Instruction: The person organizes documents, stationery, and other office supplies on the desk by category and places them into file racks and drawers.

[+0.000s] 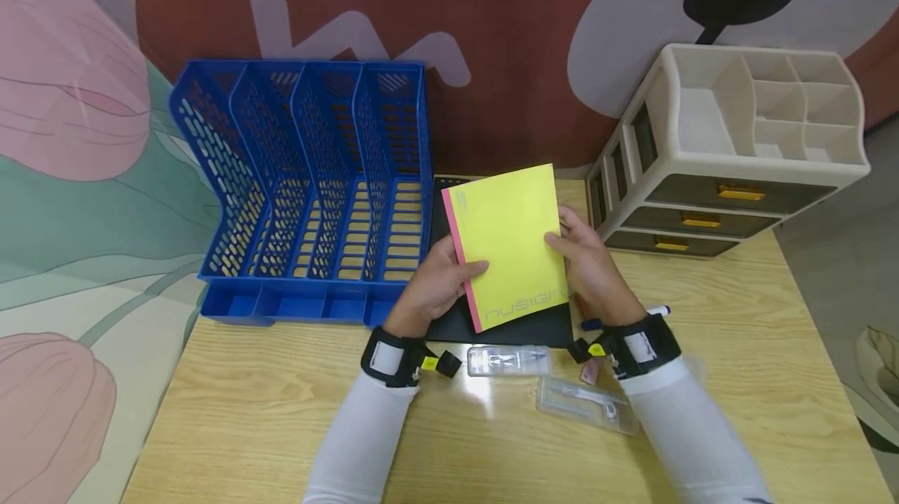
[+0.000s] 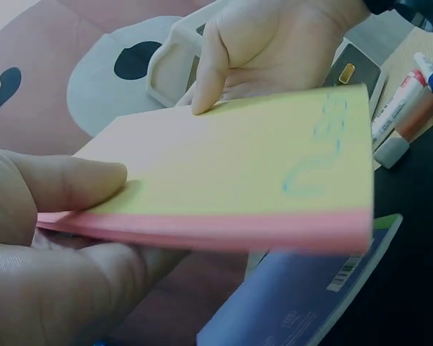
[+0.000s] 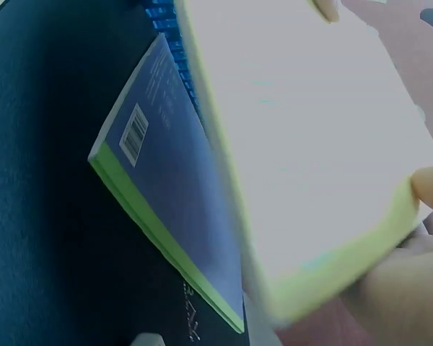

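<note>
Both hands hold a yellow notebook [image 1: 516, 243] with a pink spine, raised and slightly tilted. My left hand [image 1: 435, 283] pinches its spine side, thumb on the cover and fingers underneath. On the opposite edge, my right hand [image 1: 593, 262] grips it, its thumb also over the cover. Below the yellow notebook, a blue notebook [image 3: 177, 166] with a green spine and a barcode shows in both wrist views; the head view hides it. It lies over a black flat surface [image 1: 449, 330], whose kind I cannot tell.
A blue perforated file rack [image 1: 323, 282] stands at left. At right is a beige drawer organizer [image 1: 758, 165]. In front lie two clear cases [image 1: 509, 361], and pens and markers [image 2: 398, 104] lie near the right hand. A patterned cloth hangs behind.
</note>
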`<state>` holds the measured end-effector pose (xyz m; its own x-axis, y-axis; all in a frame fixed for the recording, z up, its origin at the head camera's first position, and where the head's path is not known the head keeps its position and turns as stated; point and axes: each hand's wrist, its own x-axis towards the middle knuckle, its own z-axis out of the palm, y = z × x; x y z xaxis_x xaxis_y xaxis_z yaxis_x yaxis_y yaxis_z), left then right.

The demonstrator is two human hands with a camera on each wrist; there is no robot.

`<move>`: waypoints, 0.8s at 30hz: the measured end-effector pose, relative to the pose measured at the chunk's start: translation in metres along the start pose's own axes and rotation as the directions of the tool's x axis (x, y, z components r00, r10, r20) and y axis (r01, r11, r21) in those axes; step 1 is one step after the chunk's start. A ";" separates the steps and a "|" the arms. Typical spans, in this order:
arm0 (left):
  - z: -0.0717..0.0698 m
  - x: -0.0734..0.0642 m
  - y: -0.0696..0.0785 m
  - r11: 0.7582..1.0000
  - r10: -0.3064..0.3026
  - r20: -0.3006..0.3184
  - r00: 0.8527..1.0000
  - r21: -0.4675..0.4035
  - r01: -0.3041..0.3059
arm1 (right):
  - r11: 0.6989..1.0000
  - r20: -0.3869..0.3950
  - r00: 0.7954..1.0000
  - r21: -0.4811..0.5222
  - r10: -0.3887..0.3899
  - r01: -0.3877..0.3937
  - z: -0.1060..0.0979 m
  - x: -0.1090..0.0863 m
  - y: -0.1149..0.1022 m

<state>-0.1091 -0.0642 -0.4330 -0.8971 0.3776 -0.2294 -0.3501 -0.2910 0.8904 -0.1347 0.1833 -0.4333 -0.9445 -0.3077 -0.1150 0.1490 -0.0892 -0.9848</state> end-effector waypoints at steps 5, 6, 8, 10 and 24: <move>0.001 -0.005 0.002 0.991 0.062 -0.021 0.998 0.118 -0.059 | 0.989 0.008 1.000 -0.147 0.016 -0.014 -0.002 -0.002 -0.001; 0.002 -0.006 0.003 0.986 0.074 -0.026 0.997 0.151 -0.069 | 0.983 0.003 1.000 -0.182 0.025 -0.024 -0.002 -0.003 -0.001; 0.003 -0.009 0.004 0.970 0.095 -0.044 0.994 0.230 -0.083 | 0.973 0.008 1.000 -0.228 0.030 -0.027 -0.003 -0.004 -0.001; 0.005 -0.011 0.005 0.950 0.112 -0.063 0.992 0.301 -0.088 | 0.967 0.021 1.000 -0.255 0.017 -0.011 -0.003 -0.007 -0.001; 0.013 -0.023 0.010 0.923 0.090 -0.074 0.993 0.381 -0.055 | 0.965 0.119 0.982 -0.199 -0.149 0.170 0.008 -0.014 -0.006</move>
<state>-0.0886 -0.0645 -0.4135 -0.9424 0.2842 -0.1766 -0.1708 0.0452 0.9843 -0.1201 0.1807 -0.4249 -0.9147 -0.4012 0.0492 -0.0755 0.0500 -0.9959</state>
